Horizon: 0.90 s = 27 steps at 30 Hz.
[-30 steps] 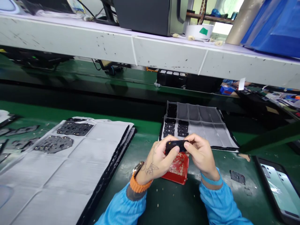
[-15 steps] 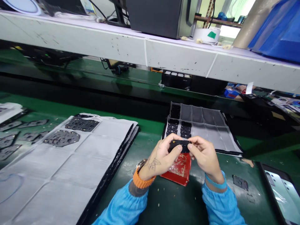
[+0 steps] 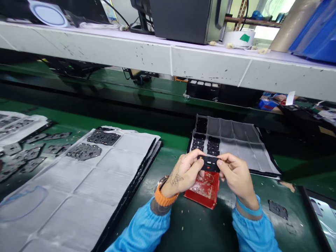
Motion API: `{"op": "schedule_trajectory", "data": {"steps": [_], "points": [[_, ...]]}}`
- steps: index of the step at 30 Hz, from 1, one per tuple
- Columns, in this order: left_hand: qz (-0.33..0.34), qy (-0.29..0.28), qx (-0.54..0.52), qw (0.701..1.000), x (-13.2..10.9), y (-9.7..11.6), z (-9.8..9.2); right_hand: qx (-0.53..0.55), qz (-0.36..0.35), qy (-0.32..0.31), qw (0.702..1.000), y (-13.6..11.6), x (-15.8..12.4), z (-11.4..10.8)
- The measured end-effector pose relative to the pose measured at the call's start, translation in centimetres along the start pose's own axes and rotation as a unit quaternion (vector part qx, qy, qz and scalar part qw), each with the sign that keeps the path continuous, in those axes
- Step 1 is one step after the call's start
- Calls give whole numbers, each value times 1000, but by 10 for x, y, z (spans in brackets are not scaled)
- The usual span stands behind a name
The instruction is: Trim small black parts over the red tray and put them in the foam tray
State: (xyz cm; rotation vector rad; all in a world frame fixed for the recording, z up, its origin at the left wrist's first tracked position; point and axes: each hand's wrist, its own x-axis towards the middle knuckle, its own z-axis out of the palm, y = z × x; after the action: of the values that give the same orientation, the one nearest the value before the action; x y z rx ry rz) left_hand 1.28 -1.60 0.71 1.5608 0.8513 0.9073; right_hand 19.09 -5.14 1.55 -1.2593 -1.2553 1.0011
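Note:
Both hands hold one small black flat part by its ends, just above a red tray of tiny pale bits. My left hand, with an orange watch strap at the wrist, pinches the part's left end. My right hand pinches the right end. Beyond them lies a grey compartmented sheet with several black parts in its left cells.
A large grey padded sheet with black plates on it covers the left of the green bench. Loose black plates lie far left. One black piece lies at right, near a dark tray. A white shelf overhangs the back.
The view has shifted, so everything sits further right in the picture. The hands have tilted the black part, so its face with small markings shows now.

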Motion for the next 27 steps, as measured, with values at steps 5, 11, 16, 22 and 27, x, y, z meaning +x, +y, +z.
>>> {"op": "schedule_trajectory", "data": {"steps": [5, 11, 16, 22, 27], "points": [[2, 20, -6, 1000, -1, 0, 0, -8, 14, -8, 1000, 2, 0, 0], [-30, -7, -100, 995, 0, 6, -1, -8, 22, 9, 1000, 6, 0, -1], [-42, 35, -65, 996, 3, 3, 1, -7, 20, 1, 1000, 8, -1, -1], [-44, 90, -74, 992, 3, 3, 4, -23, 6, -32, 999, 6, -4, 3], [-55, 133, -70, 987, 2, 7, 3, -20, 10, -52, 998, 3, -5, 8]]}}
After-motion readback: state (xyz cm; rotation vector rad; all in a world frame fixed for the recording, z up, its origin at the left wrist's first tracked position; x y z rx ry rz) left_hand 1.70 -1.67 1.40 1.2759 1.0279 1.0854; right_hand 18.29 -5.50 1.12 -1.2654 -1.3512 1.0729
